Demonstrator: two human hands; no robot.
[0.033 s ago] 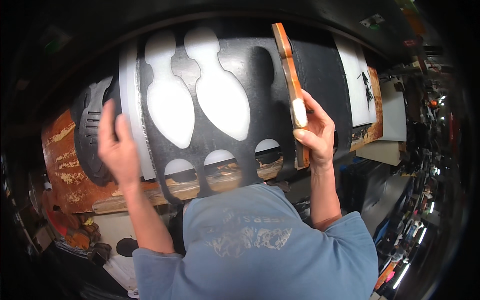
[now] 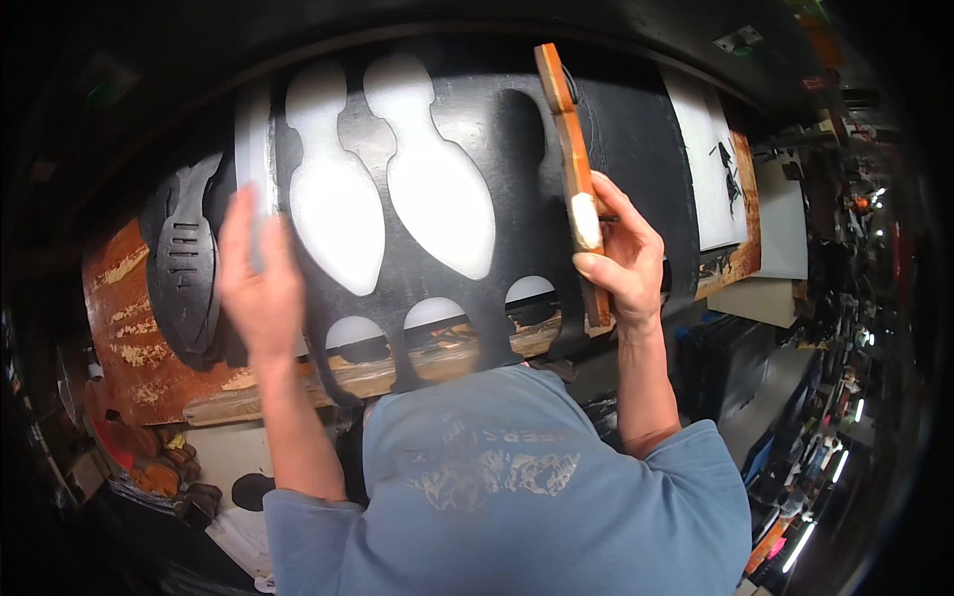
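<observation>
My right hand (image 2: 631, 263) grips a cutting die (image 2: 570, 159), narrow and orange-sided, held up on edge over the black sheet (image 2: 402, 273). A pale patch shows on the die beside my thumb. My left hand (image 2: 260, 303), smeared by motion, hangs with its fingers apart over the sheet's left edge, holding nothing visible. Two long waisted cutouts show white beneath: one left cutout (image 2: 338, 219) and one right cutout (image 2: 442, 204). Along the sheet's near edge run several cut-off rounded openings. Left of my left hand lies a stack of black cut pieces (image 2: 189, 268), the top one slotted.
The worn reddish-brown bench (image 2: 124, 308) extends to the left. White sheets (image 2: 714, 169) with black scraps lie at the right. A dark overhead part (image 2: 497, 22) spans the far side. Cluttered goods (image 2: 159, 467) sit at lower left.
My left hand has moved right, away from the stack of black pieces, which now shows more. The cutting die has shifted slightly left in my right hand.
</observation>
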